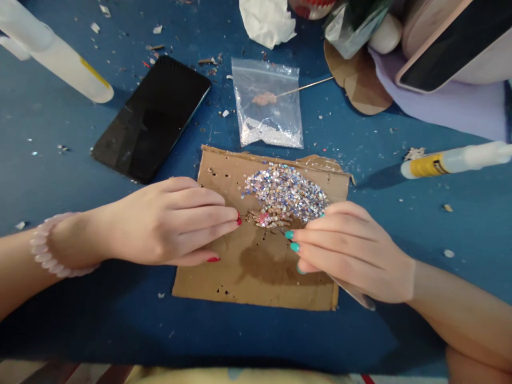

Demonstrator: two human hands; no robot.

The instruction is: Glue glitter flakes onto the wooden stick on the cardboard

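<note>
My left hand (166, 224), with red nails and a pale bead bracelet, is closed at the fingertips on the thin stem of a small rhinestone-covered ornament (269, 219). The ornament has a pink-red patch and lies level just above the cardboard (256, 282). My right hand (352, 248), with teal nails, grips slim metal tweezers (357, 295). Their thin tip is close to the ornament's lower edge; whether it touches, I cannot tell. Behind the ornament, a heap of blue, white and pinkish rhinestones (286, 189) is spread over the cardboard.
A zip bag (270, 125) of white beads lies behind the cardboard, a pink-tipped stick (308, 85) across it. A black phone (154, 117) is at left. Glue bottles stand or lie at left (64, 61) and right (452, 161). Crumpled tissue (268, 21) and scraps dot the blue table.
</note>
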